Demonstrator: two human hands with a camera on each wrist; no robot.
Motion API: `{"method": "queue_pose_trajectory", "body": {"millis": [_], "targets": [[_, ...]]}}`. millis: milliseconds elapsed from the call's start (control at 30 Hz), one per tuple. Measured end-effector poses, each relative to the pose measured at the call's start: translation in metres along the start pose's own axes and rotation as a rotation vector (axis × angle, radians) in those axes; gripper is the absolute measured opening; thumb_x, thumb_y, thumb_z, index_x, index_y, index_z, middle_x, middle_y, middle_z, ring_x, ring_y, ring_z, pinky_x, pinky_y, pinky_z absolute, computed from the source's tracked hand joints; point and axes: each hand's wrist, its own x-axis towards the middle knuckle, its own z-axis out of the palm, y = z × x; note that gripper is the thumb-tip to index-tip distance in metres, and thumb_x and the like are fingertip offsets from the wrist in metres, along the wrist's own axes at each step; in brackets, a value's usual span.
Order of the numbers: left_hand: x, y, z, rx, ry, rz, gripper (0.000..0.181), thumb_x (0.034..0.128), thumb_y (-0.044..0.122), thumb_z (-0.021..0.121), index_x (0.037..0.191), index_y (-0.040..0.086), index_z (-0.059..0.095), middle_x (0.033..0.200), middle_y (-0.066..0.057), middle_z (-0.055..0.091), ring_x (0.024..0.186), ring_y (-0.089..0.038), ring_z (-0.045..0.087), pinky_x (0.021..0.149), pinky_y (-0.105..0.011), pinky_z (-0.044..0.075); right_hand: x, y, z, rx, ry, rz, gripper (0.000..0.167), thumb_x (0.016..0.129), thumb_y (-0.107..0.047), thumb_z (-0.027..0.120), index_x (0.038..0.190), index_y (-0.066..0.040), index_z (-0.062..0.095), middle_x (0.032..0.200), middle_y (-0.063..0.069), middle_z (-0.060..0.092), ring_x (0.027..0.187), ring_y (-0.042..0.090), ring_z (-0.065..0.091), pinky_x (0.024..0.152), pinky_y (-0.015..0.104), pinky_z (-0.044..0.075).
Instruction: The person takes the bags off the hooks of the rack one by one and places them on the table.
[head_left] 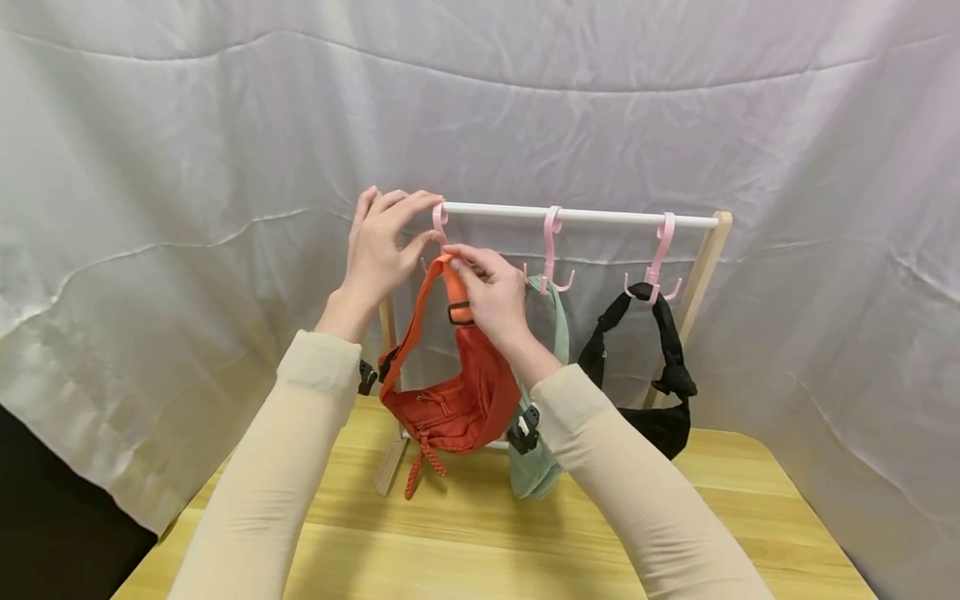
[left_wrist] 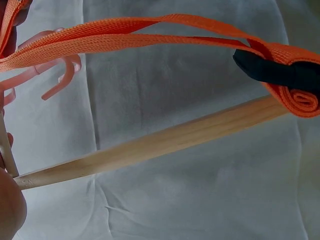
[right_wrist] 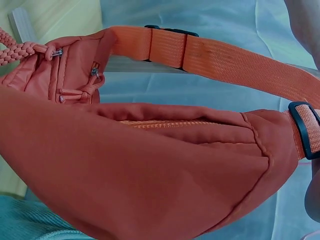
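My right hand [head_left: 492, 293] pinches the top of the orange strap [head_left: 420, 318] of a red-orange sling bag [head_left: 483, 392]. The bag hangs below, its front pocket and braided zipper pulls showing in the right wrist view. At the left end of the rack, my left hand [head_left: 380, 242] holds the pink hook [head_left: 439, 218], fingers near its top and thumb against its stem. In the left wrist view the strap crosses beside the pink hook's prongs [left_wrist: 65, 80]; whether it rests in one cannot be told. The strap's rolled end and black buckle [left_wrist: 272, 72] hang lower.
The rack's white bar [head_left: 607, 215] carries two more pink hooks. A pale green bag [head_left: 536, 475] hangs on the middle hook [head_left: 550, 242], a black bag [head_left: 663, 425] on the right hook [head_left: 660, 250]. The wooden table [head_left: 450, 542] lies beneath; a grey curtain [head_left: 480, 100] surrounds it.
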Motion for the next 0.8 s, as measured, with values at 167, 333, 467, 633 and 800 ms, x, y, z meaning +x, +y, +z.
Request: {"method": "queue_pose_trajectory", "body": {"millis": [167, 333, 467, 633, 800], "targets": [[0.001, -0.001, -0.005, 0.007, -0.031, -0.002, 0.043, 0.0906, 0.024, 0.082, 0.132, 0.014, 0.073, 0.131, -0.008, 0.072, 0.120, -0.029, 0.061, 0.119, -0.052, 0.027, -0.003, -0.002, -0.001, 0.026, -0.009, 0.014, 0.021, 0.098, -0.012, 0.074, 0.118, -0.011, 0.080, 0.108, 0.007, 0.077, 0.091, 0.017, 0.072, 0.076, 0.025, 0.058], [0.002, -0.002, -0.009, 0.001, -0.062, -0.014, 0.042, 0.0922, 0.022, 0.080, 0.133, 0.015, 0.072, 0.133, -0.007, 0.071, 0.121, -0.029, 0.060, 0.119, -0.051, 0.026, -0.006, -0.006, -0.003, 0.049, -0.005, 0.030, 0.021, 0.098, -0.011, 0.073, 0.118, -0.010, 0.080, 0.108, 0.007, 0.076, 0.090, 0.017, 0.071, 0.074, 0.024, 0.058], [0.001, -0.003, -0.010, -0.008, -0.078, -0.002, 0.044, 0.0924, 0.021, 0.080, 0.135, 0.015, 0.071, 0.134, -0.008, 0.070, 0.120, -0.030, 0.060, 0.119, -0.054, 0.026, -0.011, -0.010, -0.005, 0.070, -0.002, 0.026, 0.021, 0.098, -0.011, 0.073, 0.117, -0.010, 0.080, 0.107, 0.007, 0.076, 0.089, 0.017, 0.071, 0.072, 0.022, 0.056], [-0.003, -0.003, -0.013, -0.004, -0.096, 0.005, 0.046, 0.0930, 0.019, 0.079, 0.138, 0.014, 0.069, 0.135, -0.009, 0.070, 0.121, -0.031, 0.060, 0.121, -0.055, 0.024, -0.017, -0.014, -0.007, 0.099, 0.002, 0.008, 0.021, 0.097, -0.009, 0.073, 0.117, -0.009, 0.080, 0.108, 0.007, 0.076, 0.090, 0.016, 0.070, 0.074, 0.022, 0.056], [-0.003, -0.003, -0.017, 0.018, -0.103, 0.013, 0.051, 0.0933, 0.019, 0.079, 0.142, 0.013, 0.066, 0.136, -0.008, 0.069, 0.122, -0.030, 0.060, 0.123, -0.054, 0.023, -0.020, -0.018, -0.007, 0.149, 0.011, -0.010, 0.021, 0.097, -0.006, 0.073, 0.117, -0.006, 0.080, 0.109, 0.009, 0.076, 0.090, 0.015, 0.069, 0.076, 0.023, 0.057]]}}
